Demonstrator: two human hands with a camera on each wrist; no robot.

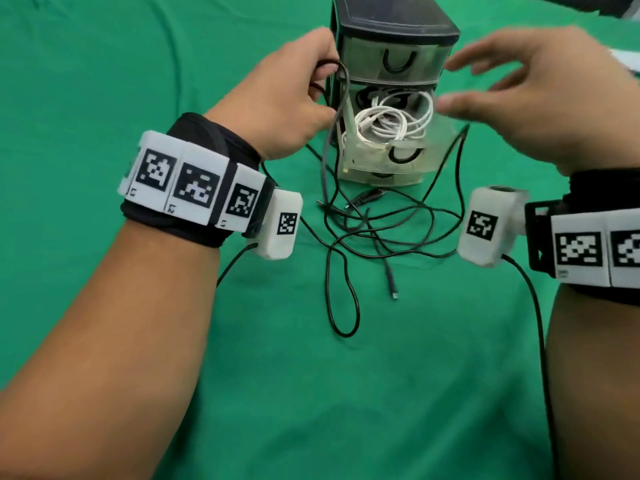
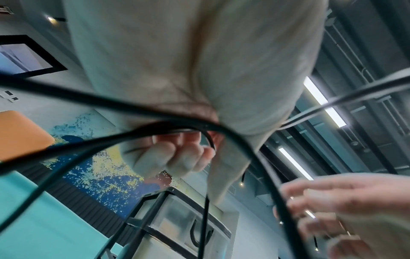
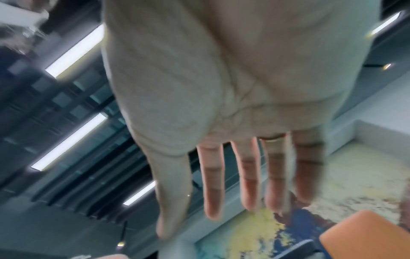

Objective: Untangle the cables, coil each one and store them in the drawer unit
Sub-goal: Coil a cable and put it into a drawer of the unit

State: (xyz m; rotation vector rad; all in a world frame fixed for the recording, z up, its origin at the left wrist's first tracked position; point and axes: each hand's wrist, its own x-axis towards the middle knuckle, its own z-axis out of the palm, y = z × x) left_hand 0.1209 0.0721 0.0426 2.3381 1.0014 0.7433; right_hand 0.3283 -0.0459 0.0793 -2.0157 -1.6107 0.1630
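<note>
Green cloth point(image 1: 104, 81): black cable point(image 1: 346, 237) tangle strung toward near edge below drawer unit point(image 1: 391, 29), left hand point(image 1: 294, 98) gripping loops, nearer; right hand point(image 1: 540, 95) splayed, empty.

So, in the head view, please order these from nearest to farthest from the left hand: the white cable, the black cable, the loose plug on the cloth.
1. black cable: gripped in the left hand itself.
2. white cable: coiled in the open middle drawer, to its right.
3. loose plug: low on the green cloth, nearer the person.
</note>
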